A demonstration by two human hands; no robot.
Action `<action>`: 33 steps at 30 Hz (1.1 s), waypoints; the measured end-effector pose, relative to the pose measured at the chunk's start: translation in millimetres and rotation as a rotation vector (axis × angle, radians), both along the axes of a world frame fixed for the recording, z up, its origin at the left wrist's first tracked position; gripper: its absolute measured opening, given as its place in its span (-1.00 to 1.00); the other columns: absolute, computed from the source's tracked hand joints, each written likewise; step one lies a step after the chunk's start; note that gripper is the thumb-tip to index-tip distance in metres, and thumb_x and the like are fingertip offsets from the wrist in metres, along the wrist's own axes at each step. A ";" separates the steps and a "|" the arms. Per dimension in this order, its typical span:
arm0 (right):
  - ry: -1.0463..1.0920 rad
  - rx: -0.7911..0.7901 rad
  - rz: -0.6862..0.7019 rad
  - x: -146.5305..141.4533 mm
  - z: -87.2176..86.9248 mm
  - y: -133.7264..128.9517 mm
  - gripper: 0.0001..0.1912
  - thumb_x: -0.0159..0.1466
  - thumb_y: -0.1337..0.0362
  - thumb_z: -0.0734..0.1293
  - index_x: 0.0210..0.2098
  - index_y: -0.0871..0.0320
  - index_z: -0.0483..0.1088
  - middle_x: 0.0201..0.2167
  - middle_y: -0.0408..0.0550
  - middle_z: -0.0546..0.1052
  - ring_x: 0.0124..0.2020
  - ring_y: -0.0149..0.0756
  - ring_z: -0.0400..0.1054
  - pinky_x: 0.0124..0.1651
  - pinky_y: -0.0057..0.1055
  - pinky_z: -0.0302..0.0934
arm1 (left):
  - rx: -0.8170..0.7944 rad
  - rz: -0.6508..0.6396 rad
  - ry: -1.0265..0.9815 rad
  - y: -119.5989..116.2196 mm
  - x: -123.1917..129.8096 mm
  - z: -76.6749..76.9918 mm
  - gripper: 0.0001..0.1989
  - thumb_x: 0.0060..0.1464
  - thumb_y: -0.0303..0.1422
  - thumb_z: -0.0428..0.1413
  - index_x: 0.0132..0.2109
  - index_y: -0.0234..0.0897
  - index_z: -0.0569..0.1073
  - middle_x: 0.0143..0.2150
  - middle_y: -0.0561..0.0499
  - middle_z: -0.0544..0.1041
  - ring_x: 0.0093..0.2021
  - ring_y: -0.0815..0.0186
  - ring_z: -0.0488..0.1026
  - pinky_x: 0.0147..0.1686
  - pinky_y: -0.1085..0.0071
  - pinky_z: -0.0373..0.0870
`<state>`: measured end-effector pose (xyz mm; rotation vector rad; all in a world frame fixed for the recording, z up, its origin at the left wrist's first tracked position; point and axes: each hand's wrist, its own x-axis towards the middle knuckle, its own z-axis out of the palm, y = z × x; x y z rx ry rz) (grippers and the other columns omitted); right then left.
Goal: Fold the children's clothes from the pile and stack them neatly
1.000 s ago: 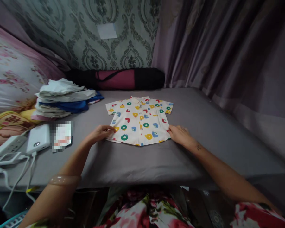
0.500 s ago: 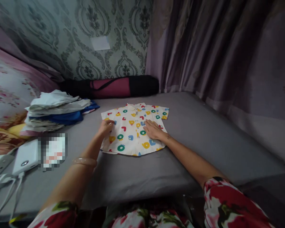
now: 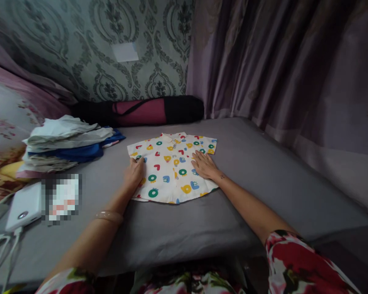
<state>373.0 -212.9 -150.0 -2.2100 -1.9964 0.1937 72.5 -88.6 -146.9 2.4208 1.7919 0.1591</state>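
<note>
A small white short-sleeved shirt (image 3: 168, 167) with a colourful print lies spread on the grey bed sheet (image 3: 171, 228), its collar pointing away from me. My left hand (image 3: 134, 173) is at the shirt's left side below the sleeve, fingers curled in against the fabric at that edge. On the right half of the front, my right hand (image 3: 205, 165) rests flat, palm down, with its fingers stretched out. The shirt's right sleeve (image 3: 210, 145) lies beyond that hand.
To the left sits a pile of folded clothes (image 3: 64, 141), with a white power bank (image 3: 26, 206) and cables nearer me. A blurred-out item (image 3: 64, 200) lies beside it. Along the wall stretches a black and maroon long bag (image 3: 141, 111); a curtain (image 3: 248, 61) hangs at the right.
My right hand has slid a little to the right across the shirt. My left hand has turned and curled at the shirt's left edge. The view has shifted slightly.
</note>
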 end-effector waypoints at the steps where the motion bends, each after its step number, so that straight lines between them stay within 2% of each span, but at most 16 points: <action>1: -0.006 -0.003 -0.002 0.5 -0.1 0.0 -0.37 0.43 0.07 -0.07 0.39 0.25 0.00 0.43 0.09 -0.06 0.43 -0.15 -0.24 0.41 -0.12 -0.41 | -0.003 0.015 0.006 -0.2 -0.6 0.3 -0.50 0.28 -0.30 -0.23 0.29 -0.16 0.27 0.11 -0.31 0.29 -0.17 0.02 0.47 -0.27 0.19 0.35; 4: -0.005 -0.039 -0.008 1.5 3.8 2.3 -0.38 0.43 0.08 -0.05 0.38 0.24 0.02 0.43 0.10 -0.05 0.43 -0.12 -0.22 0.40 -0.10 -0.37 | 0.012 0.036 0.034 -0.8 -1.2 5.3 -0.52 0.27 -0.34 -0.20 0.28 -0.16 0.29 0.09 -0.30 0.32 -0.14 0.00 0.45 -0.25 0.18 0.36; 7: -0.016 -0.061 -0.009 -2.4 11.6 8.9 -0.41 0.41 0.10 0.00 0.33 0.25 0.11 0.40 0.15 0.03 0.41 -0.07 -0.14 0.39 0.00 -0.35 | 0.109 -0.012 0.125 -1.5 6.8 15.6 -0.59 0.23 -0.41 -0.16 0.08 -0.32 0.48 0.02 -0.35 0.36 -0.03 -0.08 0.39 -0.15 0.12 0.35; 9: -0.042 -0.024 0.007 -10.8 15.5 16.7 -0.44 0.40 0.14 0.02 0.29 0.27 0.17 0.39 0.18 0.06 0.40 -0.05 -0.14 0.39 0.04 -0.41 | 0.170 -0.129 0.141 -0.6 18.7 20.2 -0.63 0.22 -0.43 -0.15 -0.03 -0.37 0.52 0.02 -0.35 0.39 0.04 -0.08 0.35 -0.04 0.10 0.31; 12: -0.024 0.010 0.081 -29.1 15.0 32.4 -0.40 0.42 0.13 -0.01 0.34 0.30 0.08 0.41 0.17 -0.02 0.43 -0.10 -0.24 0.40 -0.02 -0.44 | 0.155 -0.372 0.042 5.4 39.8 15.2 -0.59 0.28 -0.39 -0.19 0.13 -0.37 0.40 0.15 -0.28 0.38 0.15 0.05 0.31 0.14 0.18 0.22; 13: -0.002 -0.003 0.106 -34.3 13.1 38.1 -0.38 0.42 0.11 -0.03 0.36 0.30 0.04 0.42 0.14 -0.05 0.44 -0.12 -0.27 0.40 -0.04 -0.42 | 0.136 -0.412 0.012 8.6 45.2 10.3 -0.57 0.30 -0.35 -0.20 0.19 -0.37 0.35 0.21 -0.27 0.35 0.20 0.07 0.27 0.19 0.20 0.18; 16: 0.047 -0.043 0.142 -38.7 5.7 52.9 -0.35 0.42 0.06 -0.08 0.40 0.26 -0.03 0.43 0.07 -0.08 0.44 -0.15 -0.29 0.41 -0.07 -0.39 | 0.111 -0.374 -0.008 19.2 50.7 -7.7 -0.48 0.33 -0.21 -0.21 0.29 -0.40 0.23 0.34 -0.28 0.22 0.35 0.04 0.10 0.29 0.13 0.01; 20: 0.049 -0.045 0.165 -18.6 -0.2 62.6 -0.37 0.43 0.05 -0.11 0.40 0.15 -0.02 0.44 -0.08 -0.07 0.44 -0.20 -0.29 0.41 -0.11 -0.40 | 0.084 -0.330 -0.011 28.2 40.9 -21.2 -0.42 0.34 -0.14 -0.24 0.36 -0.37 0.14 0.42 -0.26 0.07 0.41 0.03 -0.02 0.34 0.09 -0.11; 24: 0.060 -0.021 0.198 -0.9 -1.1 62.4 -0.36 0.43 0.03 -0.10 0.40 0.16 -0.01 0.44 -0.05 -0.07 0.44 -0.26 -0.29 0.42 -0.19 -0.42 | 0.036 -0.320 -0.011 29.1 36.3 -20.4 -0.40 0.34 -0.12 -0.26 0.39 -0.35 0.09 0.44 -0.23 0.02 0.43 0.04 -0.08 0.35 0.09 -0.16; 29: 0.037 -0.007 0.209 -2.4 -1.7 61.6 -0.34 0.41 -0.01 -0.03 0.39 0.18 0.01 0.43 0.02 -0.07 0.44 -0.21 -0.28 0.41 -0.18 -0.45 | 0.025 -0.323 0.026 26.9 38.9 -16.6 -0.38 0.34 -0.10 -0.30 0.39 -0.37 0.07 0.44 -0.23 0.02 0.43 0.05 -0.10 0.35 0.11 -0.19; 33: 0.033 -0.044 0.180 -8.6 0.3 57.8 -0.31 0.41 -0.04 -0.05 0.40 0.20 -0.02 0.44 0.03 -0.11 0.44 -0.19 -0.31 0.41 -0.13 -0.45 | 0.124 -0.347 0.019 20.1 40.7 -11.1 -0.41 0.34 -0.13 -0.28 0.32 -0.43 0.15 0.36 -0.31 0.15 0.36 0.04 0.06 0.30 0.16 -0.07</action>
